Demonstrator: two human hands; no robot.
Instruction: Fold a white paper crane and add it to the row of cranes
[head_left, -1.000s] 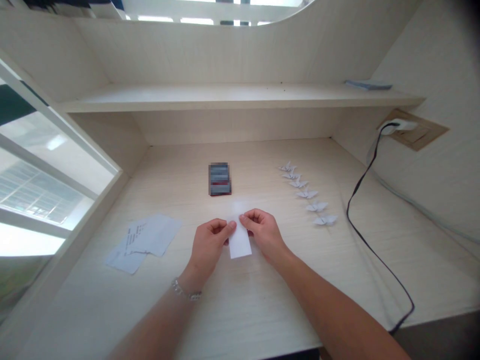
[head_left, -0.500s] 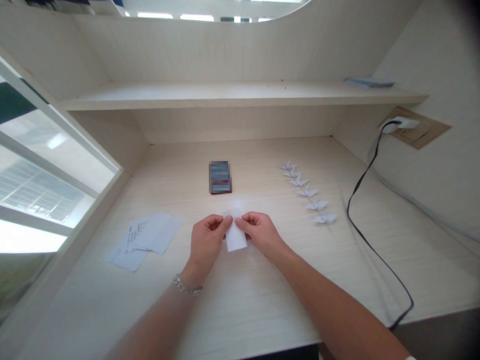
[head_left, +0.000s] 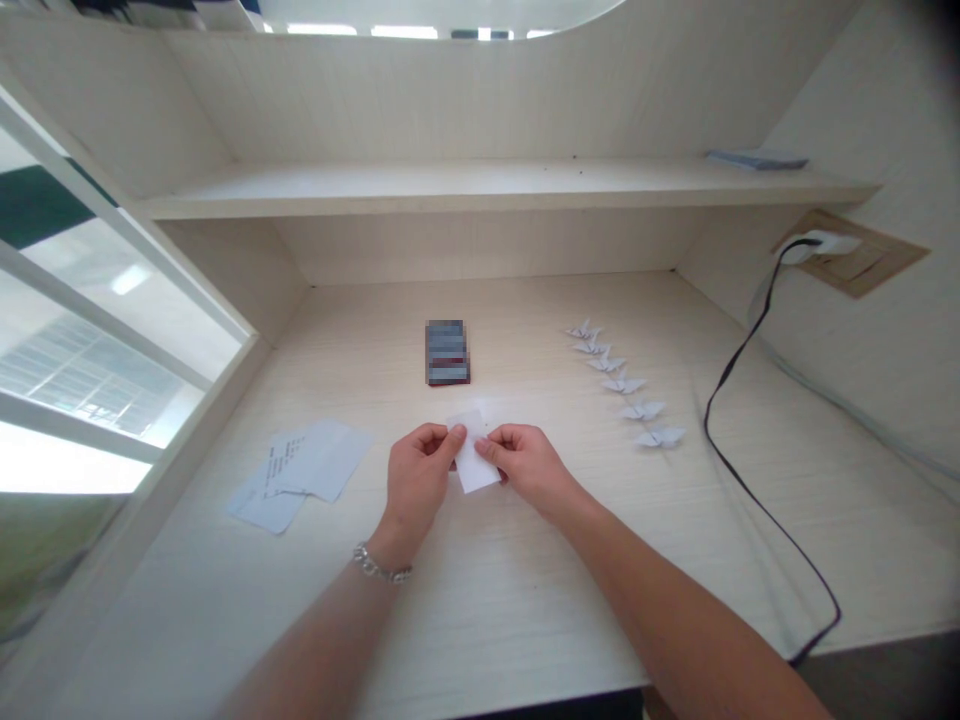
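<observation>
A small white folded piece of paper [head_left: 474,468] is held between both hands above the middle of the desk, tilted slightly. My left hand [head_left: 421,470] pinches its left edge with the thumb on top. On the opposite edge, my right hand [head_left: 529,465] grips it the same way, thumb lying over the paper. The fingers beneath are mostly hidden. To the right, several folded paper cranes [head_left: 624,386] stand in a slanting row. Loose white paper sheets [head_left: 330,460], one with printed text, lie overlapping to the left.
Beyond my hands lies a dark, blurred-out phone-sized object [head_left: 448,352]. A black cable [head_left: 724,450] runs from the wall socket [head_left: 862,255] down the desk's right side. A shelf [head_left: 510,200] spans the back, carrying a flat item [head_left: 757,160]. A window frame [head_left: 202,390] borders the left.
The folded paper has turned, its lower end swinging to the right and its upper end to the left. Both hands still pinch it. The whole view has shifted slightly.
</observation>
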